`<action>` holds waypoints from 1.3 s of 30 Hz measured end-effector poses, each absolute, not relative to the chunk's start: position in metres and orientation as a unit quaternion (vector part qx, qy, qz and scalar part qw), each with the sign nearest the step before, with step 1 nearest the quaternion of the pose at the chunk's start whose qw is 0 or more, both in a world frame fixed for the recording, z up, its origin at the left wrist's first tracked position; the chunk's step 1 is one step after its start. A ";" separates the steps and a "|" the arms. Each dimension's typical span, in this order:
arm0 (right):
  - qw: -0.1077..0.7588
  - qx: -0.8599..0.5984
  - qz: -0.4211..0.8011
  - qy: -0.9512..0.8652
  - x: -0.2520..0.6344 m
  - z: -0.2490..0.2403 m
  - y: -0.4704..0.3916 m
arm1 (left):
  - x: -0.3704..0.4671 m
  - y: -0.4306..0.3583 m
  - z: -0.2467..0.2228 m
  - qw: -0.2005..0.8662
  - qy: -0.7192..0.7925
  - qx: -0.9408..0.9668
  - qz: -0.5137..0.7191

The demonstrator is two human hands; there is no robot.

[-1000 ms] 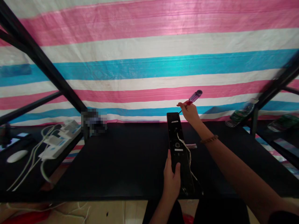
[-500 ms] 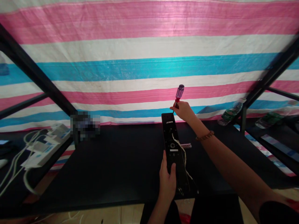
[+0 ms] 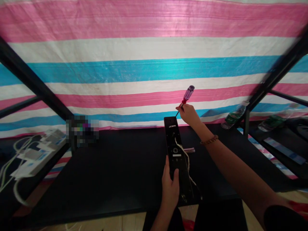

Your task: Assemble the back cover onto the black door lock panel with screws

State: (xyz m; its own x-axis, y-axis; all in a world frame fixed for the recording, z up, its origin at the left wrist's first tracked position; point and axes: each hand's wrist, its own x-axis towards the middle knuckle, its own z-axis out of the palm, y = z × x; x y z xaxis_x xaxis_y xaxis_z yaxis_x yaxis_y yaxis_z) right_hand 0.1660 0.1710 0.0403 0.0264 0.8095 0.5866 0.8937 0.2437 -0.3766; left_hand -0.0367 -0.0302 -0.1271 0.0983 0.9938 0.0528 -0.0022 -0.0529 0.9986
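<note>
A long black panel point(image 3: 176, 141), perhaps part of a door lock, lies lengthwise on the black table, with white labels and a round fitting on its face. My left hand point(image 3: 170, 186) grips its lower part, thumb on the face and fingers along the left edge. A pale cable point(image 3: 185, 154) runs from the panel down its right side. By its shaft, my right hand point(image 3: 189, 113) pinches a screwdriver point(image 3: 188, 93) with a purple and red handle. The screwdriver leans right, its tip close to the panel's top right corner; whether it touches cannot be made out.
Beside the panel lies a small pinkish slim item point(image 3: 189, 150). White power strips with cables point(image 3: 39, 154) are on the left. A plastic bottle point(image 3: 234, 116) leans by the right frame post point(image 3: 246, 123). Striped sheeting point(image 3: 134, 70) hangs behind the black table point(image 3: 108, 173).
The screwdriver tilts further to the right, its tip now nearer the panel's top corner. The whole view has shifted slightly. My left hand keeps its hold on the panel.
</note>
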 end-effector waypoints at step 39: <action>0.555 -0.554 0.022 -0.620 0.154 0.038 0.169 | -0.038 -0.034 -0.127 0.519 0.461 0.525 0.492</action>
State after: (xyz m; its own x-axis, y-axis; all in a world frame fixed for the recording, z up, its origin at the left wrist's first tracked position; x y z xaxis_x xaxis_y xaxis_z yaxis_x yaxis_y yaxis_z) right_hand 0.1544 0.1687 0.0381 0.2290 0.7119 0.6638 0.6622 0.3859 -0.6423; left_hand -0.0375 -0.0337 -0.1268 0.0896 0.9953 0.0379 -0.0265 -0.0357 0.9990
